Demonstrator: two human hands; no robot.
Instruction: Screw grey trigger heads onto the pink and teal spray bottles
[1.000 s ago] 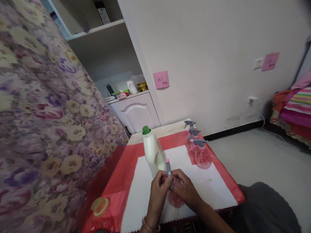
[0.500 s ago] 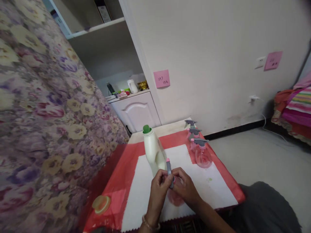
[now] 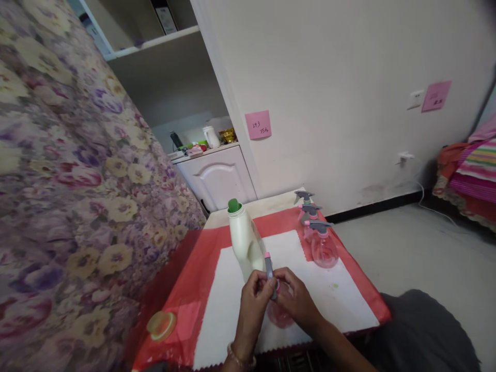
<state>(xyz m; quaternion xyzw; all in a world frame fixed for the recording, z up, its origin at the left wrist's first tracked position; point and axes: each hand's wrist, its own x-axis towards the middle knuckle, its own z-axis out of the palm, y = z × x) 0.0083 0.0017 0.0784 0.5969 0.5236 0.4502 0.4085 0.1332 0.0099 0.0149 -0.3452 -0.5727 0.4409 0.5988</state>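
Both my hands are closed around the top of a clear pink spray bottle (image 3: 280,316) near the front of the table. My left hand (image 3: 256,297) grips the grey spray head (image 3: 269,266), whose pink nozzle tip points away from me. My right hand (image 3: 296,299) wraps the neck area from the other side, and the fingers hide much of it. Just behind my hands stands a pale green jug (image 3: 245,237) with its mouth uncapped and green inside. Three more spray bottles (image 3: 324,252) stand in a row at the right edge.
A white cloth (image 3: 220,299) lies over the red table cover (image 3: 186,268). At the front left is a yellowish cap (image 3: 161,325). A floral curtain (image 3: 96,206) hangs along the left, and a wall rises behind the table.
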